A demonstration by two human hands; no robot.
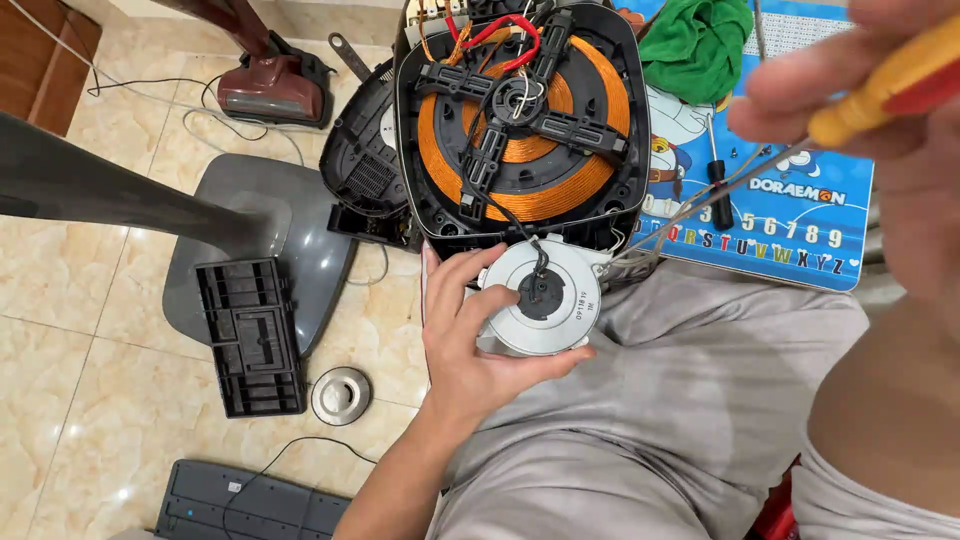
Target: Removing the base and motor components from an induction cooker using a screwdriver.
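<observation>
Below the opened cooker's copper coil (pixel 525 115), the left hand (pixel 480 340) grips the grey fan (pixel 542 297), while the blurred, partly cropped right hand (pixel 850 100) clasps an orange-handled tool (pixel 880 85).

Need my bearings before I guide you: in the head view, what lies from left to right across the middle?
Grey stand base → black slotted cover → left hand → round grey fan → black-handled screwdriver → right hand holding a yellow-handled tool.
</observation>
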